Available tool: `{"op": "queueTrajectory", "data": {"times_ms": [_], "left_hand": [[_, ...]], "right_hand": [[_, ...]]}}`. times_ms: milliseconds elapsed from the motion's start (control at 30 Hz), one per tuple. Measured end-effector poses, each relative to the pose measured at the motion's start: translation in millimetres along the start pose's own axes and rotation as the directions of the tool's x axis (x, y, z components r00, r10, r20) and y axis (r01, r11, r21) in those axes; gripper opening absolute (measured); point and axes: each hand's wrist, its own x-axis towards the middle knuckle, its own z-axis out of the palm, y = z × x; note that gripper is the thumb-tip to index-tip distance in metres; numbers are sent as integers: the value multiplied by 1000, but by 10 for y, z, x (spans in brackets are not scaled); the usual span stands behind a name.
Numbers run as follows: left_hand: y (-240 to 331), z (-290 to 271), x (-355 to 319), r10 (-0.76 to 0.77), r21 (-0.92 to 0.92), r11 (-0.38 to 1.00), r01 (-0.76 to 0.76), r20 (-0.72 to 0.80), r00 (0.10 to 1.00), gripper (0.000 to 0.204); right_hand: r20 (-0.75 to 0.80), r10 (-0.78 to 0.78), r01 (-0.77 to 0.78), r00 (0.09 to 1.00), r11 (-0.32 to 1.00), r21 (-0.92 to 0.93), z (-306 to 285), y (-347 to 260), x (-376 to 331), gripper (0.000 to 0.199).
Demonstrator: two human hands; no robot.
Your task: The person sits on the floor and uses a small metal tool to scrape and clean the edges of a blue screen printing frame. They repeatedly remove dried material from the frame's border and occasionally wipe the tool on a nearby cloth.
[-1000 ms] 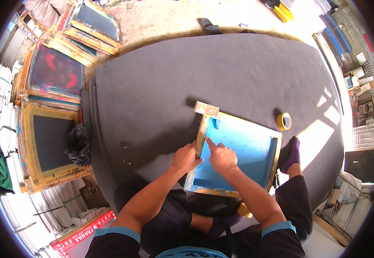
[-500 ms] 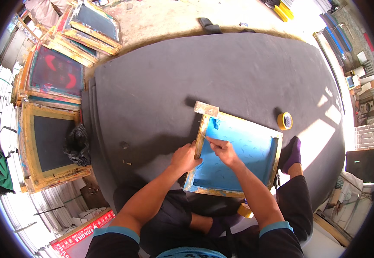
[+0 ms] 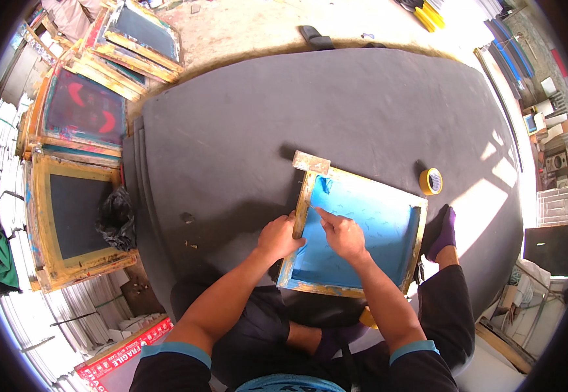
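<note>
A wooden screen-printing frame (image 3: 416, 236) with blue mesh (image 3: 378, 238) lies tilted on the dark mat by my legs. A small wood block (image 3: 311, 162) sits at its far left corner. Round the left rail, my left hand (image 3: 280, 238) is closed, with its thumb over the inner side. My right hand (image 3: 344, 237) is over the mesh, fingers curled and the index fingertip close to the inner edge of that rail. Whatever it pinches is too small to make out. A crumpled blue scrap (image 3: 326, 185) clings in the mesh's far left corner.
A yellow tape roll (image 3: 431, 181) stands right of the frame, near my foot (image 3: 445, 238). Another yellow roll (image 3: 368, 318) is partly hidden by my right forearm. Several printing screens (image 3: 81, 215) and a black plastic bag (image 3: 116, 219) line the left edge of the dark mat (image 3: 297, 98).
My right hand has shifted slightly right and toward me, its fingertip staying by the left rail. The left hand keeps its hold on the frame.
</note>
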Motion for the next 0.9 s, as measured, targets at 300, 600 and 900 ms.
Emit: {"op": "queueTrajectory", "data": {"times_ms": [300,600,900], "left_hand": [[-26,11,11,19,-10,1000,-19,6,1000,75],[-12,4,3,10,-7,1000,-10,8,1000,74],[85,-37,8,4,13,1000,-4,13,1000,71]], "right_hand": [[37,14,-5,999,970,-243,-131,-200,-20,39],[131,44,7,990,929,-369,-139,-229,-18,45],[124,90,-86,988,996,-33,39,-50,31,42]]}}
